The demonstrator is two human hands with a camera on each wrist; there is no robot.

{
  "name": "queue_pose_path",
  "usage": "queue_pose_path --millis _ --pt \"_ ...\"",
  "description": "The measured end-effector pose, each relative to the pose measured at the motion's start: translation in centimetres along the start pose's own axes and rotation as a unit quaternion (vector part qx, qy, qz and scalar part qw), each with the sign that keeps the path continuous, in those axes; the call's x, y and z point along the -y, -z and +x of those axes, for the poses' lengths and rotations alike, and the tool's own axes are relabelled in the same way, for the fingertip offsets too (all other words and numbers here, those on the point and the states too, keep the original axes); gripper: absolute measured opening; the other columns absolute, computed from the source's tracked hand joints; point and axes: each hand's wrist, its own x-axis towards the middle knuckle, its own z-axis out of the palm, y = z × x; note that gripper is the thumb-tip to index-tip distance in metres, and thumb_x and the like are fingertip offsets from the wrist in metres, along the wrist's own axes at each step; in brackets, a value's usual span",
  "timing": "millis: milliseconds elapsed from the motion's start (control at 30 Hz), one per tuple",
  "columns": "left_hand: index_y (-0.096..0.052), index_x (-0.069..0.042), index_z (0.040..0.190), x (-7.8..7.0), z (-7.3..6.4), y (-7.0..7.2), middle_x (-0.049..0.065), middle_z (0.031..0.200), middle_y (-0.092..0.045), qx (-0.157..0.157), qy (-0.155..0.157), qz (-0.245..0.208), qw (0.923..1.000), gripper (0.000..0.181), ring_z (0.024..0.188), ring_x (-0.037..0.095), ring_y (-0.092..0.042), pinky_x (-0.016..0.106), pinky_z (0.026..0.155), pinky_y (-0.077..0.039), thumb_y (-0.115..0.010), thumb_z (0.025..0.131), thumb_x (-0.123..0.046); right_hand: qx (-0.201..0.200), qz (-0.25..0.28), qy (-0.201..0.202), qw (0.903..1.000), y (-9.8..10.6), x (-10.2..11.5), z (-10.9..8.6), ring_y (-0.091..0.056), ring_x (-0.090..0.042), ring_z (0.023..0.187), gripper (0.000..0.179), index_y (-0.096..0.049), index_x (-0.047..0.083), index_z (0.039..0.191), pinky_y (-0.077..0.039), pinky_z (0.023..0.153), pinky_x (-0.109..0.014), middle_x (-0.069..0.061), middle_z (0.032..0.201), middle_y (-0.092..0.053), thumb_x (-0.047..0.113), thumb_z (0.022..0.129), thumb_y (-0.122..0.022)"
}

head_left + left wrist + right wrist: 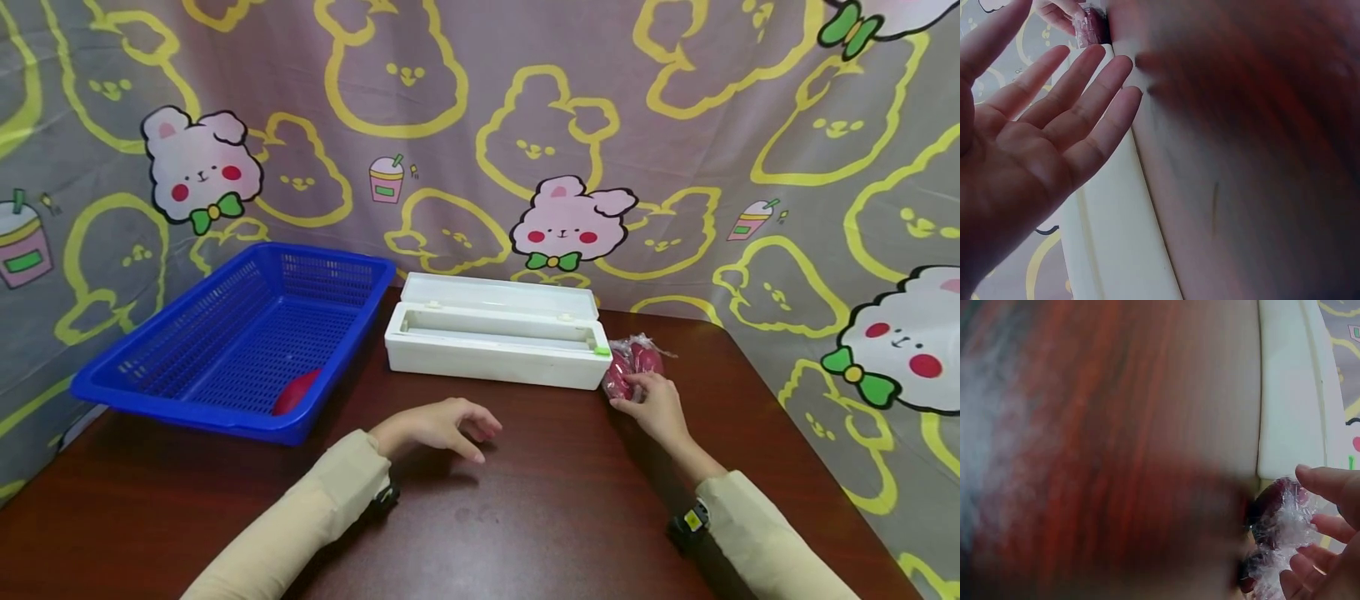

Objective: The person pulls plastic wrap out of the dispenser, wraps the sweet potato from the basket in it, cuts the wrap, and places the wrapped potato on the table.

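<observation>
My right hand is at two dark red rounded pieces in clear plastic film, beside the right end of a long white box. In the right wrist view, the thumb and fingers are spread around the near side of the crinkled film, fingertips right at it. The left hand hovers over the table in front of the box, holding nothing. Its fingers are loosely extended in the left wrist view. The box has its lid raised and a small green piece at its right end.
A blue perforated basket stands at the left, with a red rounded piece in its near corner. Behind the brown table hangs a patterned curtain, close behind the box and the basket.
</observation>
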Motion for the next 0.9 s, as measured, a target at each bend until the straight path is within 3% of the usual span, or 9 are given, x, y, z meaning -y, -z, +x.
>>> queue_pose_path --millis 300,400,500,667,800,867,900 --pt "-0.054 0.007 0.114 0.1 -0.3 0.5 0.018 0.109 -0.059 -0.018 -0.008 0.019 0.9996 0.041 0.099 0.027 -0.057 0.031 0.083 -0.044 -0.068 0.078 -0.005 0.031 -0.017 -0.007 0.9994 0.8 0.8 0.1 -0.044 -0.045 0.098 0.048 -0.058 -0.013 0.103 -0.032 0.085 -0.054 -0.031 0.105 -0.053 0.017 0.071 -0.075" --pt "-0.055 0.008 0.113 0.1 -0.6 1.2 0.019 0.108 -0.059 -0.048 -0.019 0.046 0.9976 0.039 0.098 0.027 -0.057 0.031 0.083 -0.044 -0.067 0.078 -0.006 0.015 -0.01 -0.003 0.9998 1.4 1.4 0.4 -0.045 -0.045 0.098 0.045 -0.058 -0.014 0.103 -0.032 0.086 -0.055 -0.032 0.104 -0.053 0.016 0.072 -0.074" --pt "-0.057 0.007 0.11 0.1 -0.9 2.1 0.017 0.104 -0.061 -0.099 -0.027 0.1 0.9896 0.035 0.098 0.026 -0.057 0.035 0.084 -0.043 -0.066 0.079 -0.008 -0.002 0.002 -0.001 1.0 1.9 1.8 0.8 -0.046 -0.044 0.099 0.04 -0.059 -0.013 0.102 -0.032 0.087 -0.055 -0.031 0.103 -0.055 0.013 0.074 -0.072" --pt "-0.062 0.006 0.101 -0.1 -1.2 3.7 0.016 0.096 -0.063 -0.209 -0.035 0.149 0.9658 0.024 0.093 0.025 -0.057 0.038 0.082 -0.044 -0.063 0.08 -0.004 -0.035 0.012 0.033 0.9988 1.7 2.3 1.6 -0.05 -0.039 0.091 0.031 -0.064 -0.009 0.097 -0.036 0.081 -0.051 -0.026 0.096 -0.061 0.009 0.074 -0.072" --pt "-0.065 0.005 0.094 -0.3 -1.0 5.4 0.013 0.091 -0.065 -0.304 -0.041 0.205 0.9294 0.017 0.089 0.025 -0.059 0.037 0.079 -0.045 -0.064 0.079 -0.004 -0.047 0.017 0.086 0.995 1.3 3.1 2.8 -0.05 -0.033 0.082 0.026 -0.066 -0.008 0.094 -0.038 0.07 -0.045 -0.022 0.09 -0.063 0.006 0.073 -0.072" --pt "-0.066 0.004 0.093 -0.4 -0.6 6.2 0.012 0.091 -0.065 -0.337 -0.034 0.237 0.9108 0.016 0.09 0.026 -0.059 0.037 0.08 -0.044 -0.065 0.079 -0.006 -0.036 0.014 0.104 0.9939 1.1 3.6 3.5 -0.05 -0.031 0.08 0.026 -0.066 -0.007 0.094 -0.037 0.068 -0.042 -0.021 0.09 -0.064 0.008 0.074 -0.072" --pt "-0.066 0.003 0.092 -0.3 -0.4 6.6 0.013 0.091 -0.065 -0.343 -0.029 0.247 0.9058 0.016 0.091 0.026 -0.059 0.037 0.08 -0.044 -0.065 0.08 -0.006 -0.026 0.01 0.109 0.9937 0.9 3.8 3.9 -0.049 -0.031 0.081 0.026 -0.066 -0.007 0.094 -0.037 0.068 -0.041 -0.02 0.091 -0.064 0.009 0.075 -0.071"
